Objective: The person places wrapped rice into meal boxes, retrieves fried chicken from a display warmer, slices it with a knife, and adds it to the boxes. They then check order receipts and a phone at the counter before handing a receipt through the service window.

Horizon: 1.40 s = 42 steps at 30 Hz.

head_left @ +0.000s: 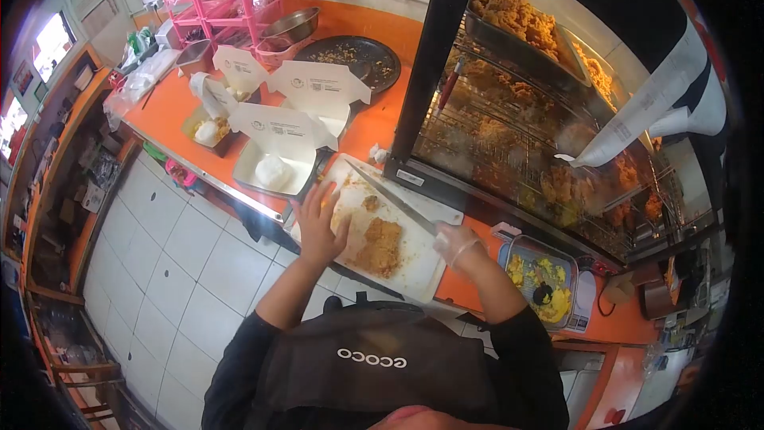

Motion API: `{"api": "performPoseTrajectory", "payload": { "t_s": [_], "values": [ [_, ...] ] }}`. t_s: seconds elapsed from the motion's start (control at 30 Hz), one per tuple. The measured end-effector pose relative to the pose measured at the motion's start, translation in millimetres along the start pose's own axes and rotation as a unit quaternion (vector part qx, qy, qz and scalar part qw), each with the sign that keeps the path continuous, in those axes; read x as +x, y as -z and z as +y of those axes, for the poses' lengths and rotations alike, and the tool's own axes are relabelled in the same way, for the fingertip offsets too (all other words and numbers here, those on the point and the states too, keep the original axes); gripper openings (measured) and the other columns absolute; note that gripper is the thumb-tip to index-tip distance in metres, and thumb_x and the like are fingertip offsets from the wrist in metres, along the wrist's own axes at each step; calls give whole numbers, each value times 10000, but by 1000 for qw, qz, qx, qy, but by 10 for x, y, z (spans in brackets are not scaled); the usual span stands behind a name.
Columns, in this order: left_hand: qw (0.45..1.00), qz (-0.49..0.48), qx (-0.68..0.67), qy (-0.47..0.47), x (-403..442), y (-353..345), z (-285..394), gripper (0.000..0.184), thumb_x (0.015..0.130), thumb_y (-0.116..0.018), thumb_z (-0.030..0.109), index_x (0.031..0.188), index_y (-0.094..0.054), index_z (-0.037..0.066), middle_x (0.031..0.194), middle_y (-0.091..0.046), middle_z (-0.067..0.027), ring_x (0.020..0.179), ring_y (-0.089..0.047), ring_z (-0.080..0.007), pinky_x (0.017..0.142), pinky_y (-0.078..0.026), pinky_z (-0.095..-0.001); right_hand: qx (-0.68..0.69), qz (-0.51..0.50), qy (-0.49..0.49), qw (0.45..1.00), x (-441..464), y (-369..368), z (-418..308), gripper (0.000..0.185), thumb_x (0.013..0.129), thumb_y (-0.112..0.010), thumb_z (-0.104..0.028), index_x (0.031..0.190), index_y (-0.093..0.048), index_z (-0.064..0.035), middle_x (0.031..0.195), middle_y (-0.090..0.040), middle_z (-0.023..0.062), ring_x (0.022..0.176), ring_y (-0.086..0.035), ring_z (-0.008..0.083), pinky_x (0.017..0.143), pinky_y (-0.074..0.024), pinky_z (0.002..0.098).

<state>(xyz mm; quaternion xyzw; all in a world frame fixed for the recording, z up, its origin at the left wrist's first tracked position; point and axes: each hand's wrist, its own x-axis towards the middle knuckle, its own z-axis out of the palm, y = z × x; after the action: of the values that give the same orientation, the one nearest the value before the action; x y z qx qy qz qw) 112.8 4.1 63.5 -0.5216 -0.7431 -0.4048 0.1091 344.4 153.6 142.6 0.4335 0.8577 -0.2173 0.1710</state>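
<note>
My right hand (463, 250), in a clear glove, grips the handle of a long knife (395, 201). The blade points up and left over a white cutting board (420, 280). A flat, breaded fried piece (382, 245) lies on the board, with a smaller fried bit (371, 203) above it and crumbs around. My left hand (321, 227) is over the board's left edge, fingers spread, holding nothing. Just beyond its fingertips stands an open paper box (280, 138) with a white rice mound (273, 171) inside.
More open boxes (320, 84) stand farther back, one with rice and food (211, 132). Behind them are a round black tray (358, 62), a metal bowl (291, 24) and a pink rack (239, 8). At right is a heated cabinet (509, 219) of fried chicken; a tray of yellow food (576, 271) sits nearby.
</note>
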Motion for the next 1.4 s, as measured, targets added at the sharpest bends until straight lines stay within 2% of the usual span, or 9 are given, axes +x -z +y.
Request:
{"api": "performPoseTrajectory", "payload": {
  "t_s": [0.03,0.13,0.23,0.53,0.63,0.73,0.9,1.03,1.4],
  "values": [
    [1000,3,10,-13,114,-9,-17,481,789,-605,249,1226,-484,88,1332,-410,-129,1269,-338,-359,1021,-118,-641,35,-15,-3,999,-88,73,-114,319,866,-513,-306,1127,-572,-131,1061,-617,161,1029,-571,343,868,-456,419],
    [999,2,34,-41,415,-91,-65,480,828,-558,248,1247,-454,39,1347,-386,-165,1275,-321,-377,1048,-138,-599,-51,-48,5,997,-42,115,-312,426,905,-399,-442,1138,-564,-127,1094,-606,160,1026,-573,335,856,-450,436],
    [997,-24,62,-41,563,-369,-195,509,867,-501,278,1280,-416,-7,1378,-342,-209,1302,-275,-395,1066,-153,-564,-88,-40,17,995,156,-45,-265,485,915,-351,-482,1117,-567,-98,1098,-604,161,1026,-574,333,872,-441,439],
    [988,-98,117,0,505,-779,-340,627,901,-431,338,1364,-274,-54,1438,-243,-242,1347,-201,-392,1088,-143,-520,-102,-81,5,991,455,-304,-204,485,937,-287,-444,1121,-555,-84,1114,-581,149,1048,-559,315,888,-436,461],
    [988,-102,115,34,473,-812,-377,646,899,-430,341,1377,-243,-52,1444,-229,-242,1349,-201,-385,1092,-139,-511,-109,-60,65,990,402,-213,-247,519,904,-342,-518,1054,-577,-81,1043,-613,173,999,-575,357,867,-441,453],
    [986,-112,118,46,422,-855,-481,656,903,-418,353,1384,-227,-49,1453,-209,-239,1355,-187,-381,1097,-130,-503,-136,-103,38,985,463,-142,-297,486,936,-275,-455,1126,-563,-112,1129,-582,127,1066,-551,316,896,-429,480],
    [983,-110,147,15,551,-847,-424,660,913,-391,369,1390,-211,-49,1470,-155,-235,1370,-126,-386,1100,-96,-509,-102,-70,21,992,482,-224,-223,515,912,-316,-512,1091,-589,-114,1135,-589,133,1066,-552,324,879,-433,471],
    [984,-60,160,56,544,-662,-272,648,916,-382,357,1390,-214,-51,1478,-135,-231,1377,-104,-379,1097,-76,-525,-127,-65,49,989,340,0,-244,535,901,-319,-539,1079,-598,-119,1117,-599,134,1050,-560,323,879,-433,453],
    [980,-71,150,110,311,-776,-321,658,904,-417,332,1393,-203,-52,1473,-158,-234,1368,-148,-381,1102,-99,-498,-159,-137,38,977,507,-271,-243,483,940,-249,-441,1106,-589,-141,1105,-605,117,1027,-576,297,863,-456,459]
  ]
}}
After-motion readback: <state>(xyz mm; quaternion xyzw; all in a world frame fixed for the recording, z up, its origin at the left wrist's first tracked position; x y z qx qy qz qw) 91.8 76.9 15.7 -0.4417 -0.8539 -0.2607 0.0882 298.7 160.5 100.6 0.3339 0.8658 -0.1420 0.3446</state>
